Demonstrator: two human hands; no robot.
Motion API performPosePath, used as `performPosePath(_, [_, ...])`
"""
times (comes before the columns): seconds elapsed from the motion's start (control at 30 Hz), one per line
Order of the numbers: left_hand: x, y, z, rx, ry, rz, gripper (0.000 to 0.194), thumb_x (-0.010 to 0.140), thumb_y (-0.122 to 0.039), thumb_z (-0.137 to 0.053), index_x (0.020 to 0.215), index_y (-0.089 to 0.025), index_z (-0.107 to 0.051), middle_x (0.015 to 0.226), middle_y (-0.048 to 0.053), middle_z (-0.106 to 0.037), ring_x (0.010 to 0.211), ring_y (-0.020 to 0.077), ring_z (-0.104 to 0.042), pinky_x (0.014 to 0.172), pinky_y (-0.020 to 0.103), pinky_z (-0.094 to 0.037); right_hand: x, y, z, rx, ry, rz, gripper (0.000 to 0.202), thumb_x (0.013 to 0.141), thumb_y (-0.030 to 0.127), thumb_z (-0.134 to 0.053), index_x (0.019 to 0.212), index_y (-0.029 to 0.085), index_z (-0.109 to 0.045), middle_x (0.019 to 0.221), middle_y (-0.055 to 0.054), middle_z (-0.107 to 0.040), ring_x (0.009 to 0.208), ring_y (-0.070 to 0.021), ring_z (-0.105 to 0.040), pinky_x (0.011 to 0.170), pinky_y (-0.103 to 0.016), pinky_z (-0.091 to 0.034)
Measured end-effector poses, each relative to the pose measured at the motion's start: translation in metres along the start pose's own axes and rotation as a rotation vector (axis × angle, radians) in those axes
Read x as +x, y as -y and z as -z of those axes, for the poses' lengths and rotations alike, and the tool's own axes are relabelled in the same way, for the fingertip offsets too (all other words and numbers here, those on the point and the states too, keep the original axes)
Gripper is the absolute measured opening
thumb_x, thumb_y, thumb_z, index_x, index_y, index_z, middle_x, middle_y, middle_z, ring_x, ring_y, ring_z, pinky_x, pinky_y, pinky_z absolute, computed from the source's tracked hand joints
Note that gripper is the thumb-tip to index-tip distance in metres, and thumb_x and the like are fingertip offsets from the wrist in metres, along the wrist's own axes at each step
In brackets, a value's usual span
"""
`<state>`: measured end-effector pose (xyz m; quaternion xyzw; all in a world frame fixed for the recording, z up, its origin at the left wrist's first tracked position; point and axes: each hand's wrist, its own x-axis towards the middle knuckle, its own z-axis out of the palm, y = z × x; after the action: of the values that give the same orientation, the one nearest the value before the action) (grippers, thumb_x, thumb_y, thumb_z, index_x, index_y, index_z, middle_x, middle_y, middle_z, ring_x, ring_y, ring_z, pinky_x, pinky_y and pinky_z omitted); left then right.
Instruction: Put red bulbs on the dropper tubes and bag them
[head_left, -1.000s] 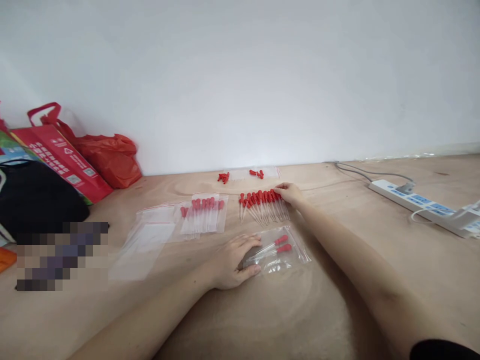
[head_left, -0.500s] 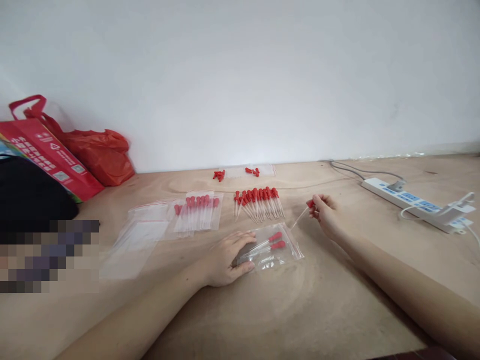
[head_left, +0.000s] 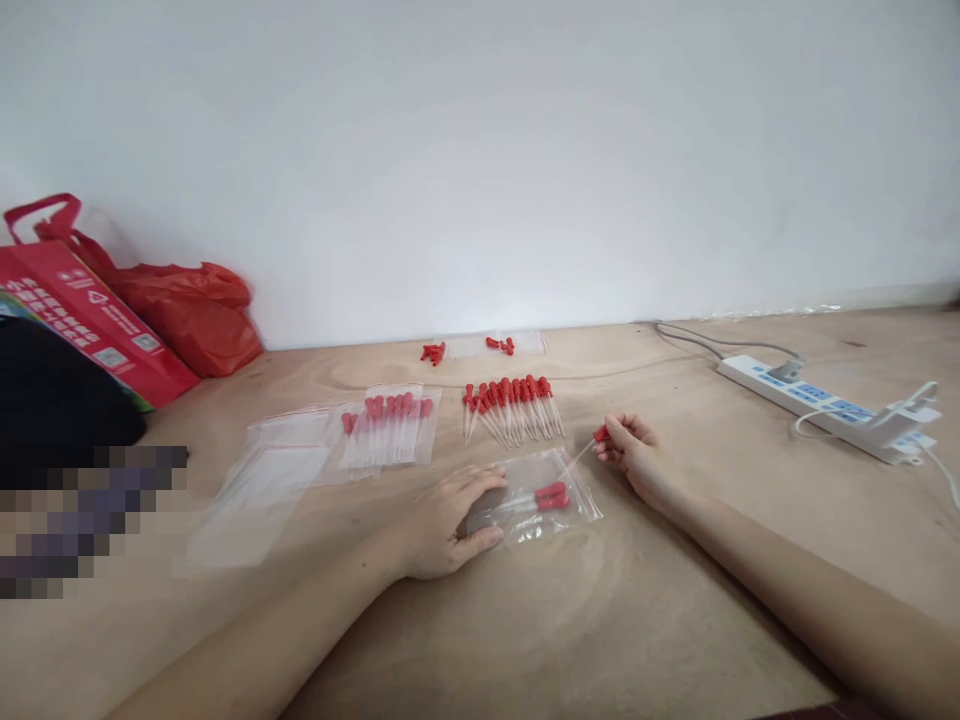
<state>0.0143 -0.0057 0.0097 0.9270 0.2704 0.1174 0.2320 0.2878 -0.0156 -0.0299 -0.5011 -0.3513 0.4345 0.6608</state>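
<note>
A clear zip-lock bag (head_left: 517, 515) lies on the table with two droppers inside, their red rubber bulbs (head_left: 552, 495) towards the right. My left hand (head_left: 454, 520) holds the bag's left end against the wood, fingers on top and thumb along the near edge. Between the thumb and fingers of my right hand (head_left: 634, 455) is another dropper (head_left: 598, 436), gripped by its red bulb. Its glass tube slopes down to the left, with the tip at the bag's right, mouth end. Just behind, several red-bulbed droppers (head_left: 514, 400) lie in a row.
Filled bags of droppers (head_left: 390, 430) overlap at the left, beside flat clear bags (head_left: 255, 500). Loose red bulbs (head_left: 433, 353) and another clear bag (head_left: 532, 343) lie near the wall. A white power strip (head_left: 817, 400) with cables is at the right. Red bags (head_left: 180, 310) stand far left.
My right hand has moved left and nearer, bringing the dropper's tip to the bag's mouth. Inside the bag, the two bulbs now lie closer together. My left hand stays on the bag.
</note>
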Motion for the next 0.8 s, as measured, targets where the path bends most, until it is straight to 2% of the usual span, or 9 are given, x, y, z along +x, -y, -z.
performPosePath(0.1, [0.000, -0.001, 0.000, 0.009, 0.006, 0.008, 0.045, 0.079, -0.032, -0.051, 0.121, -0.022, -0.038, 0.131, 0.007, -0.042, 0.122, 0.0228, -0.036, 0.101, 0.043, -0.030, -0.008, 0.003, -0.003, 0.057, 0.019, -0.047, 0.032, 0.065, 0.043, -0.067, 0.074, 0.020, -0.047, 0.066, 0.002, -0.059, 0.055, -0.0088, -0.058, 0.052, -0.020, -0.049])
performPosePath(0.23, [0.000, -0.002, 0.001, 0.011, 0.008, 0.013, 0.045, 0.078, -0.031, -0.051, 0.121, -0.023, -0.038, 0.131, 0.006, -0.043, 0.121, 0.0231, -0.037, 0.101, 0.043, -0.030, -0.018, 0.007, -0.010, 0.049, 0.124, -0.192, 0.027, 0.060, 0.032, -0.072, 0.073, 0.018, -0.052, 0.067, 0.001, -0.060, 0.059, -0.0098, -0.060, 0.060, -0.023, -0.053])
performPosePath(0.37, [0.000, -0.002, 0.001, -0.002, -0.003, 0.000, 0.045, 0.078, -0.030, -0.052, 0.121, -0.022, -0.039, 0.129, 0.006, -0.045, 0.121, 0.0236, -0.037, 0.100, 0.042, -0.031, -0.024, 0.012, -0.013, -0.135, 0.252, -0.237, 0.027, 0.058, 0.025, -0.072, 0.076, 0.016, -0.055, 0.069, 0.000, -0.061, 0.048, -0.0067, -0.055, 0.046, -0.019, -0.049])
performPosePath(0.5, [0.001, -0.001, -0.001, 0.003, -0.012, -0.005, 0.045, 0.078, -0.032, -0.051, 0.120, -0.021, -0.040, 0.128, 0.007, -0.045, 0.121, 0.0236, -0.037, 0.100, 0.042, -0.031, -0.026, 0.015, -0.015, -0.304, 0.333, -0.240, 0.033, 0.057, 0.027, -0.070, 0.082, 0.017, -0.051, 0.074, 0.000, -0.063, 0.032, -0.0021, -0.043, 0.028, -0.016, -0.035])
performPosePath(0.6, [0.001, 0.000, -0.001, 0.017, -0.011, -0.009, 0.045, 0.079, -0.033, -0.050, 0.121, -0.020, -0.039, 0.128, 0.008, -0.045, 0.121, 0.0227, -0.037, 0.100, 0.041, -0.031, -0.027, 0.012, -0.020, -0.351, 0.365, -0.216, 0.035, 0.058, 0.032, -0.069, 0.081, 0.018, -0.046, 0.072, 0.002, -0.063, 0.027, -0.0001, -0.036, 0.024, -0.015, -0.028])
performPosePath(0.73, [0.001, -0.001, -0.001, 0.034, -0.009, 0.001, 0.045, 0.079, -0.033, -0.050, 0.121, -0.020, -0.039, 0.128, 0.008, -0.045, 0.121, 0.0222, -0.038, 0.100, 0.040, -0.032, -0.027, 0.007, -0.022, -0.380, 0.378, -0.141, 0.039, 0.057, 0.033, -0.070, 0.080, 0.020, -0.041, 0.060, 0.006, -0.059, 0.029, -0.0024, -0.038, 0.025, -0.014, -0.027])
performPosePath(0.8, [0.001, -0.002, 0.000, 0.044, -0.009, -0.005, 0.045, 0.080, -0.033, -0.049, 0.122, -0.019, -0.040, 0.129, 0.007, -0.045, 0.121, 0.0217, -0.037, 0.101, 0.040, -0.031, -0.020, 0.007, -0.018, -0.407, 0.399, -0.152, 0.041, 0.053, 0.033, -0.072, 0.079, 0.020, -0.042, 0.054, 0.008, -0.055, 0.029, -0.0034, -0.039, 0.026, -0.014, -0.028])
